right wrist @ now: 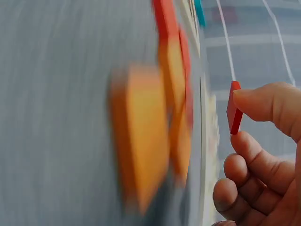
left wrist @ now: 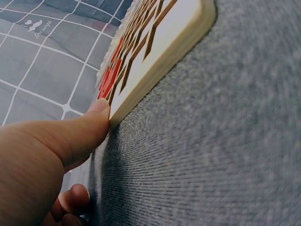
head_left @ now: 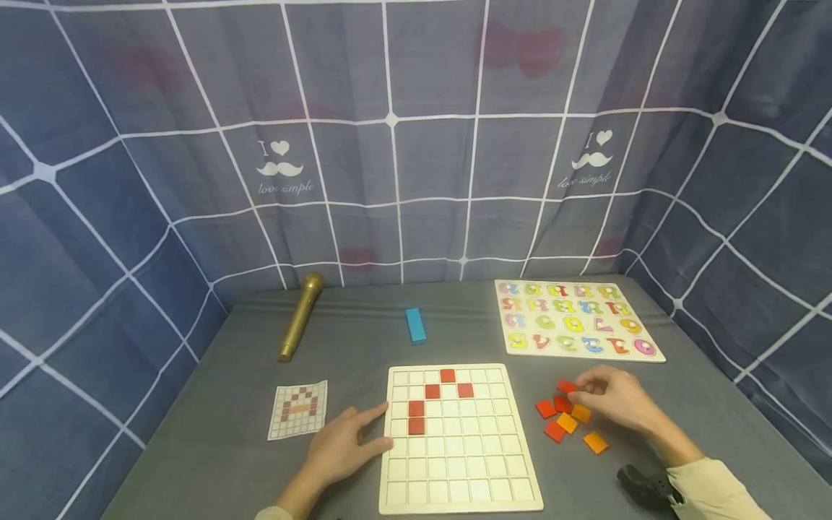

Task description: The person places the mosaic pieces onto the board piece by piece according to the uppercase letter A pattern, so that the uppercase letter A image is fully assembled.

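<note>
Nearest us, a cream cloth sleeve (head_left: 715, 492) leads to our right hand (head_left: 614, 397), which pinches a thin square red tile (right wrist: 233, 113) between thumb and a fingertip, beside the loose square red and orange tiles (head_left: 568, 423). Our left hand (head_left: 341, 449), thumb and forefinger spread, touches the left edge of the pale wooden grid board (head_left: 458, 469), where five seated red tiles (head_left: 416, 409) show. Left of the board lies a small paper pattern card (head_left: 297, 410). For a clean fit, we do best to brace the board, consult the card and lower the tile flat.
</note>
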`<action>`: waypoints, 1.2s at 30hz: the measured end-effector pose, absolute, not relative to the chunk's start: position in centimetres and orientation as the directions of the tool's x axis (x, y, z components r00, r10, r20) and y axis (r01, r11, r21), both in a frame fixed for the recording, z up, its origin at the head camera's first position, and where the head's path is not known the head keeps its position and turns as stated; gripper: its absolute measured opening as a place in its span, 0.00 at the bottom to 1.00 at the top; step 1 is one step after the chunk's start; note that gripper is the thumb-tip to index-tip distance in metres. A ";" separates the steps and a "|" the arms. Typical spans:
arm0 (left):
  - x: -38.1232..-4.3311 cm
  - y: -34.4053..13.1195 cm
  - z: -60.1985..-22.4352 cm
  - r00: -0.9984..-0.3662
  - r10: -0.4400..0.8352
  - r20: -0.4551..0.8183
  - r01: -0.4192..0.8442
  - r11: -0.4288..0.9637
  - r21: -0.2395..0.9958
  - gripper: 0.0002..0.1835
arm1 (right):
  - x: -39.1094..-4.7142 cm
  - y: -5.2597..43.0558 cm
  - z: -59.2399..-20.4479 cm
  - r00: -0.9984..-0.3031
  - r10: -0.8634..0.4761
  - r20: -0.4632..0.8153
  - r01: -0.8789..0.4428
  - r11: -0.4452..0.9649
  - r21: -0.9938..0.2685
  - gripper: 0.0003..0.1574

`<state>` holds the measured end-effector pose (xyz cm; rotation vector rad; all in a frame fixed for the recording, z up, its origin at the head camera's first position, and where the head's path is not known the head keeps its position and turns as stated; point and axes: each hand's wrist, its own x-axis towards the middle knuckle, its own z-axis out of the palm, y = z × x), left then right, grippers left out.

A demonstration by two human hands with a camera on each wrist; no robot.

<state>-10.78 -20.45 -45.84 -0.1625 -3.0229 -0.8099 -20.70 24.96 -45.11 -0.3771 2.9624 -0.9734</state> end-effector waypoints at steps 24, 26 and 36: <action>-10.6 -20.5 -45.9 -0.994 0.105 0.025 0.103 0.859 0.502 0.34 | -19.2 11.6 -44.9 -0.767 -0.614 0.185 -0.559 0.499 -0.662 0.11; -10.6 -20.5 -45.8 -0.994 0.103 0.034 0.107 0.859 0.501 0.34 | -19.1 10.9 -44.8 -0.750 -0.634 0.186 -0.576 0.489 -0.655 0.11; -10.6 -20.4 -46.0 -0.995 0.099 0.030 0.101 0.859 0.501 0.34 | -17.2 6.8 -44.1 -0.662 -0.740 0.118 -0.658 0.499 -0.564 0.09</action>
